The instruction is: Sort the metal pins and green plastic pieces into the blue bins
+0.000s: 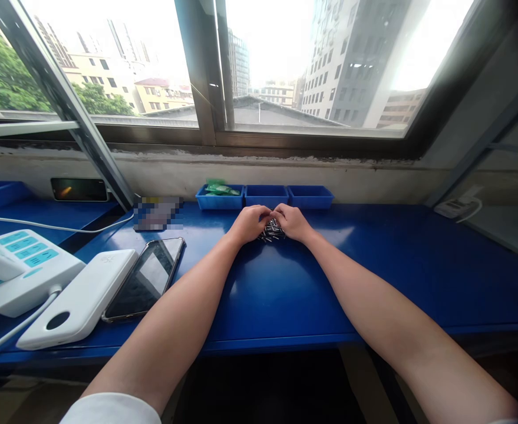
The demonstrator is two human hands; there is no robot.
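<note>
Both hands meet around a small pile of thin metal pieces on the blue table. My left hand curves round the pile's left side, its fingers bent inward. From the right, my right hand reaches in with curled fingers, its tips close to those of the left. Whether either hand grips a piece is too small to tell. Just behind the hands stand three blue bins; the left bin holds green plastic packaging, beside the middle bin and the right bin.
On the left lie a dark phone, a white power bank and a white power strip with cables. Another phone leans near the wall by a metal post. A white adapter is at the far right.
</note>
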